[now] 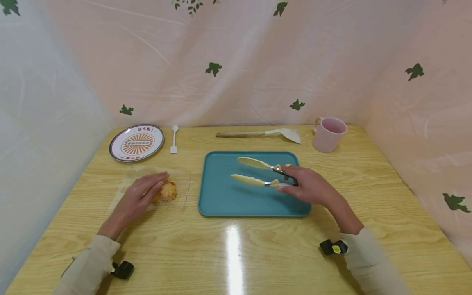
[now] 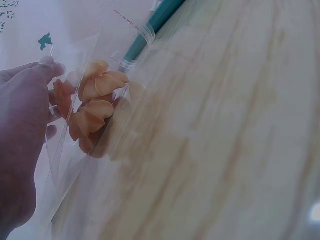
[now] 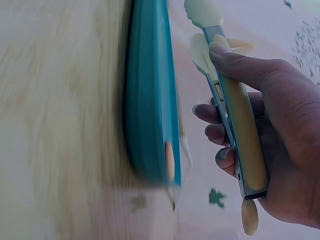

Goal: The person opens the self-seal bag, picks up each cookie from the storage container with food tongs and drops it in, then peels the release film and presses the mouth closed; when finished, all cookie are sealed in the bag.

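My left hand (image 1: 141,192) is at a clear plastic bag (image 1: 183,180) on the left of the table. In the left wrist view its fingertips pinch the film of the bag (image 2: 90,50), part of which stands up. A golden-brown, petal-shaped pastry (image 2: 95,107) lies behind the film, right by those fingers. From above, the hand covers part of the pastry (image 1: 169,190). With my right hand (image 1: 311,184) I grip a pair of tongs (image 1: 248,179) by the handles, thumb on one side and fingers on the other. The tongs' cream tips are spread apart above the teal tray (image 1: 217,200), with nothing between them.
A patterned plate (image 1: 156,141) and a small white spoon (image 1: 174,139) lie at the back left. Behind the tray is a spatula (image 1: 243,134) with a wooden handle. A pink mug (image 1: 326,137) stands at the back right. Cloth walls (image 1: 243,82) border the table.
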The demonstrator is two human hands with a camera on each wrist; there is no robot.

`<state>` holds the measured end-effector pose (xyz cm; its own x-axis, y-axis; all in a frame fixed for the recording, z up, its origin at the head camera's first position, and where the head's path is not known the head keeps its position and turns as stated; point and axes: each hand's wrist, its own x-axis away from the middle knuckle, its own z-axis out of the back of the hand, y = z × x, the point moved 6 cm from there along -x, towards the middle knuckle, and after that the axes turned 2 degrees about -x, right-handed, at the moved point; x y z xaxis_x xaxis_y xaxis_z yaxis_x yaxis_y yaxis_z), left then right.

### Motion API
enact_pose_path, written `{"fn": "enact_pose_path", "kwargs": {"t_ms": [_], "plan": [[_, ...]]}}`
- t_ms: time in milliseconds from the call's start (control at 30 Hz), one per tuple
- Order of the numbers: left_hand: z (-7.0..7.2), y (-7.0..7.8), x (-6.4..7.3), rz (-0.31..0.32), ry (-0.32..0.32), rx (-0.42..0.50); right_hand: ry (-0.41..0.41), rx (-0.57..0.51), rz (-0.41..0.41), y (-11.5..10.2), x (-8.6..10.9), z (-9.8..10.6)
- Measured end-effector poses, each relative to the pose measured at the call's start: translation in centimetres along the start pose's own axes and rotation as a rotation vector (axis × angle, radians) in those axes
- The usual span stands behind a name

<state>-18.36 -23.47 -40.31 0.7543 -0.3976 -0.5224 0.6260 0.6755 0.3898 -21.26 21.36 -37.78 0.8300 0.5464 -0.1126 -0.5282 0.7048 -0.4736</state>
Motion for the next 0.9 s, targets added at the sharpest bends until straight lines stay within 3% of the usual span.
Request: {"fn": "enact_pose_path", "kwargs": {"t_ms": [500, 900], "plan": [[0.0, -0.1, 0.1, -0.008, -0.004, -0.009, 0.034, 0.042, -0.19, 4.1, 5.0, 3.6], [-0.1, -0.3, 0.2, -0.002, -0.003, -0.011, 0.009, 0.17, -0.207, 5.5, 7.0, 5.5]]}}
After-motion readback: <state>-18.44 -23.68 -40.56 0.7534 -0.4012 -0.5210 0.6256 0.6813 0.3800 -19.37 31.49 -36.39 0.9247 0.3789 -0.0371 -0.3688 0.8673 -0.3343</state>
